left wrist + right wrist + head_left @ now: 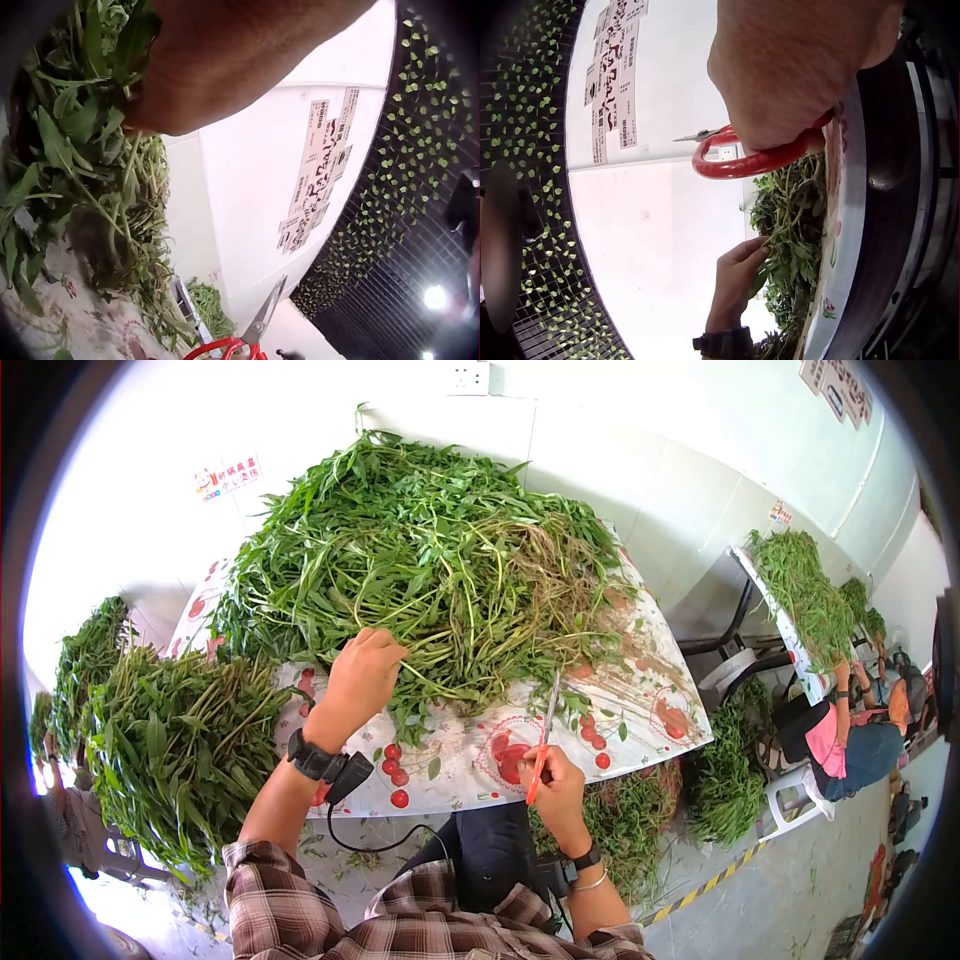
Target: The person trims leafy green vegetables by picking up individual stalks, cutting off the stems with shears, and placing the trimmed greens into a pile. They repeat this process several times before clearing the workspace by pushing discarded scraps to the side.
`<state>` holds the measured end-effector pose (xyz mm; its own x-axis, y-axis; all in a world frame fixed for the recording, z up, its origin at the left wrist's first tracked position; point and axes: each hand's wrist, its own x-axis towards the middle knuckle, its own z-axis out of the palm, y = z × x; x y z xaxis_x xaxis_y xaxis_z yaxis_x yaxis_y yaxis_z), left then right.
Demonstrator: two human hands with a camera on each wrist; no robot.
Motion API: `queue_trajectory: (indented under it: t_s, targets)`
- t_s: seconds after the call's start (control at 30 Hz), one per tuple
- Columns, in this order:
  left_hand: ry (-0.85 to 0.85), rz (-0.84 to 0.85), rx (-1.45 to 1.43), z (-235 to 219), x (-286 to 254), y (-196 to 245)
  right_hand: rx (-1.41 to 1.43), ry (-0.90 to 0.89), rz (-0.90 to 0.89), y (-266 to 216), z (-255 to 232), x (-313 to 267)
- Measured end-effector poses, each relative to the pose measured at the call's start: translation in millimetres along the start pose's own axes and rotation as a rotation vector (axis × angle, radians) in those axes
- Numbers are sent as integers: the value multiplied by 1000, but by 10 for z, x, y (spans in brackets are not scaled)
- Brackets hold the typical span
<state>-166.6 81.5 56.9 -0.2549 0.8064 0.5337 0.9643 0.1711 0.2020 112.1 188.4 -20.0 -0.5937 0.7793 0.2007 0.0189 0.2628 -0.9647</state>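
A large heap of leafy green stems (420,560), with brown roots on its right side, covers the back of the table. At the heap's front edge my left hand (362,678) pinches some stems; its fingertips are partly hidden among the leaves. The right wrist view shows the same left hand (739,274) with thumb and fingers together on the greens (795,255). My right hand (560,800) holds red-handled scissors (541,760) over the table's front edge, their blades pointing away from me. In the left wrist view the scissors (256,330) have their blades slightly parted.
A cherry-patterned cloth covers the table (450,785), with soil scattered at its right. Bundled greens (170,740) stand at the left, and more greens (620,830) lie on the floor below. At the right, another person (850,745) sits by a second table heaped with greens (805,585).
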Motion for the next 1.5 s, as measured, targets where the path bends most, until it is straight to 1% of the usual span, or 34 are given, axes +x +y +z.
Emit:
queue_trajectory:
  t_s: [0.13,0.2,0.23,0.3,0.43,0.5,0.53,0.6,0.67,0.77,0.83,0.87,0.93,0.97,1.1,1.17,1.2,1.27,1.4,1.47,1.5]
  targets:
    - [42,34,-10,-115,-3,118,24,-1,12,-16,3,-4]
    - [97,79,7,-168,-21,191,1,3,10,-32,-1,-2]
    - [97,78,6,-196,-32,224,0,1,11,-37,0,-3]
    - [164,117,37,-258,-49,279,2,5,0,-44,2,-4]
    - [210,127,68,-445,-17,341,11,-3,1,-28,1,-4]
    - [285,99,86,-555,23,376,23,9,-7,-32,9,-6]
    - [286,97,89,-600,34,390,25,6,-8,-31,12,-7]
    - [292,36,103,-656,52,409,44,7,8,-19,12,-10]
    - [305,44,108,-637,46,402,39,5,0,-5,10,-9]
    - [269,24,125,-564,-20,378,27,0,-11,7,2,-6]
    - [201,4,136,-514,-78,358,21,-5,-12,30,-1,-9]
    - [201,2,136,-478,-111,331,13,-2,-15,51,3,-7]
    - [86,20,196,-407,-171,270,4,-3,-19,51,5,-2]
    - [70,28,195,-389,-191,260,-5,-2,-27,35,4,1]
    - [119,-14,160,-425,-199,284,28,-7,-19,2,1,-1]
    - [201,-55,159,-479,-184,288,11,0,-38,10,5,0]
    - [201,-56,161,-508,-178,303,-6,8,-60,16,4,5]
    - [266,-124,185,-549,-166,339,-23,9,-67,32,-2,9]
    - [278,-127,174,-553,-182,354,-4,11,-53,-1,11,4]
    - [219,-140,119,-542,-201,354,0,9,-47,-3,9,3]
    - [219,-140,118,-530,-212,339,5,7,-40,-3,8,2]
